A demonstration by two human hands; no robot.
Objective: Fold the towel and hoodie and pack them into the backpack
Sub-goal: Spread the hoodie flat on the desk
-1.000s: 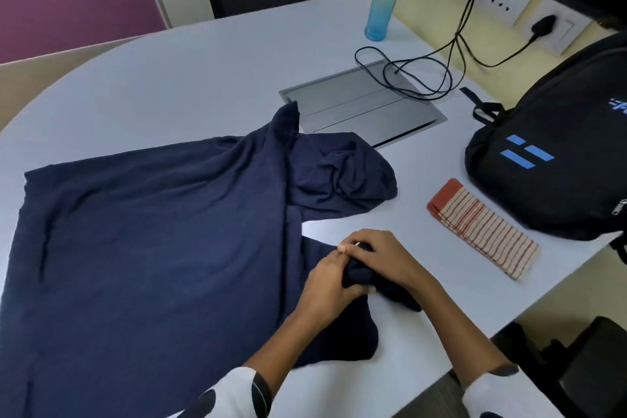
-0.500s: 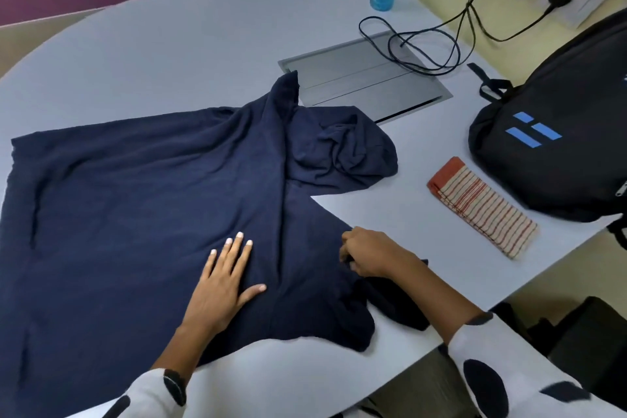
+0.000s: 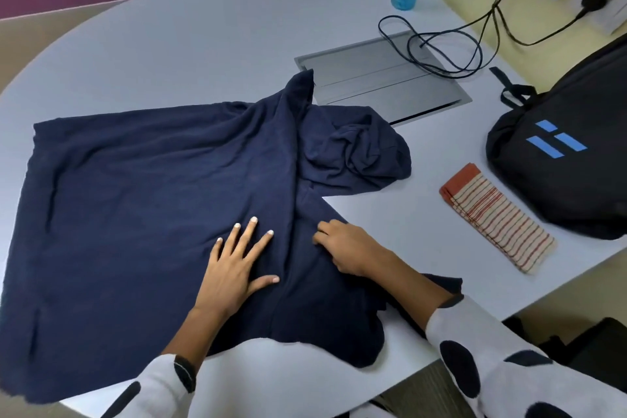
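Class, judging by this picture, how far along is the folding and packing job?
Done: the striped towel lies folded beside the backpack. In hand: the hoodie is mostly spread out, left hand pressing it flat, right hand gripping a fold. Left: finish folding, pack both.

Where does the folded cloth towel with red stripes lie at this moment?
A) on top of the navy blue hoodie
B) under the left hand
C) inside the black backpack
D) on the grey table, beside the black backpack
D: the folded cloth towel with red stripes lies on the grey table, beside the black backpack.
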